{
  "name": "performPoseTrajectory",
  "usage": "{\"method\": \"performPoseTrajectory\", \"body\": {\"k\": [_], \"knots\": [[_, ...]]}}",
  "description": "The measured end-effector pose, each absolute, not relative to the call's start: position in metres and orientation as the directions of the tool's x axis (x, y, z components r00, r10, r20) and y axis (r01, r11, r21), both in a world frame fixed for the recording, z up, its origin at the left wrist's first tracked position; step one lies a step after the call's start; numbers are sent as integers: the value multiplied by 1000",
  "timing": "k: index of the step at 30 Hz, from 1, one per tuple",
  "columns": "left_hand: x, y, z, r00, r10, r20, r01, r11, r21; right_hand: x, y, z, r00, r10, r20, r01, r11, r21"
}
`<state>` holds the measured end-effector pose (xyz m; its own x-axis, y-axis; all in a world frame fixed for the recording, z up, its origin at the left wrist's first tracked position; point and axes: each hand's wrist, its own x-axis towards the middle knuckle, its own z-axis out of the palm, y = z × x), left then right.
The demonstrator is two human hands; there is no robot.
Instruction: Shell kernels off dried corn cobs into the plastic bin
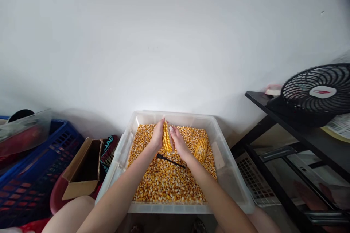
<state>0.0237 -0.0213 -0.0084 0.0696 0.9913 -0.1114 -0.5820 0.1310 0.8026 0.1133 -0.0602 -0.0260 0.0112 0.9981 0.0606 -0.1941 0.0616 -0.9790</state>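
Note:
An ear of corn (167, 139) stands nearly upright between my two hands, over a clear plastic bin (232, 174) of loose corn kernels (169, 185). My left hand (158, 135) is wrapped along its left side. On its right side, my right hand (178, 140) presses with the fingers and thumb. Just below the hands, a screwdriver (172, 161) with a dark shaft and a partly visible orange handle lies on the kernels. Beside my right wrist rests a second ear of corn (201, 150), with part of its kernels looking paler.
To the left are a cardboard box (82, 167), a red tub (56, 196) and a blue plastic basket (32, 178). A black fan (319, 91) sits on a black shelf (298, 131) at right. Behind the bin rises a white wall (175, 43).

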Motion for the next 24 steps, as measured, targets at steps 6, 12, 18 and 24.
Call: {"method": "performPoseTrajectory", "body": {"k": [6, 12, 18, 24], "knots": [[34, -37, -4, -24, 995, 99, -412, -100, 906, 103, -61, -30, 147, 981, 125, -264, 161, -951], [35, -41, 2, -58, 995, 86, -459, -103, 882, 101, -60, -31, 160, 971, 175, -221, 208, -953], [38, -42, -3, -90, 987, 132, -388, -157, 908, 101, -62, -33, 162, 958, 235, -119, 255, -959], [37, -44, -3, -103, 985, 136, -367, -165, 916, 101, -62, -34, 178, 959, 221, -3, 225, -974]]}}
